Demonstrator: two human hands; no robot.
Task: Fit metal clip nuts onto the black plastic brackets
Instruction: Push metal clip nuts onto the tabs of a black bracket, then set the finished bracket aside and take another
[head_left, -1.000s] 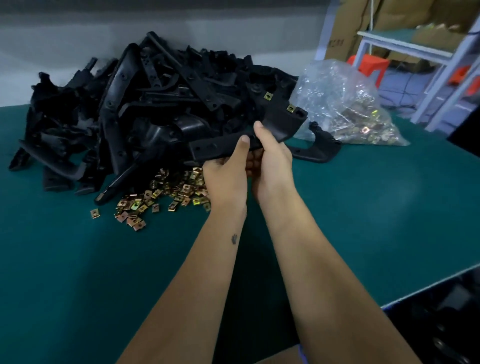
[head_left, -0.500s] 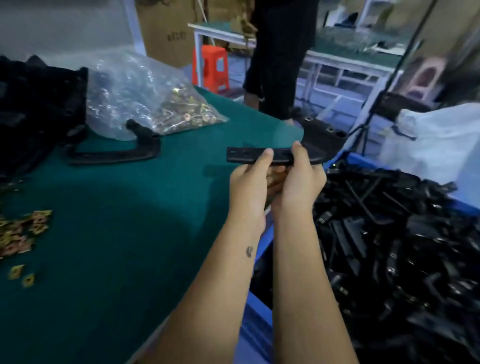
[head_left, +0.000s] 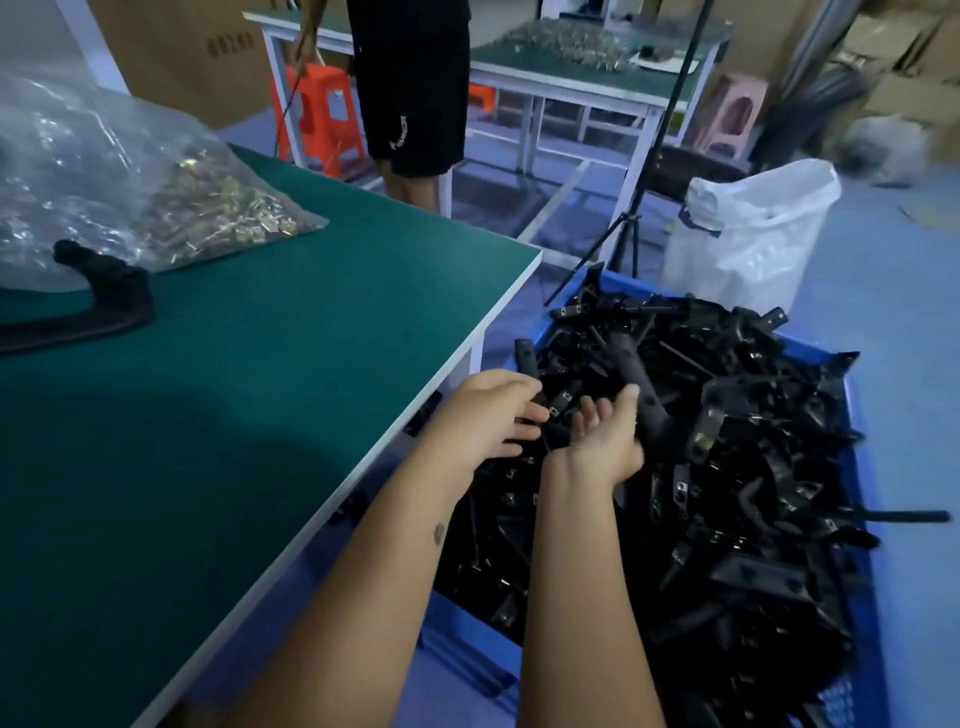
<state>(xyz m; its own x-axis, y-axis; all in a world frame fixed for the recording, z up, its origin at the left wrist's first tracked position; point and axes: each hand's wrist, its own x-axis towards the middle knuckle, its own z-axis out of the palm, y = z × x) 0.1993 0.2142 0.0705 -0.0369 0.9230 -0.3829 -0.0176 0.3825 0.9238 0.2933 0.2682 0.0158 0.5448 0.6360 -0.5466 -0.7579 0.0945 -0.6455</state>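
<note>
Hands: we are holding our left hand and right hand open, empty, above brackets in the blue bin at right of frame

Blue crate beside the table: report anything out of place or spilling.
The blue crate is heaped over its rim; one black bracket pokes out past the right wall. Both hands hover empty above the pile.

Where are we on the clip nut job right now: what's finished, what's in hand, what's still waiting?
Done: the blue crate beside the table is heaped with black brackets, several showing fitted clips. In hand: nothing; the left hand and right hand hover open over that heap. Left: one bracket lies on the green table, beside a clear bag with plenty of clip nuts.
</note>
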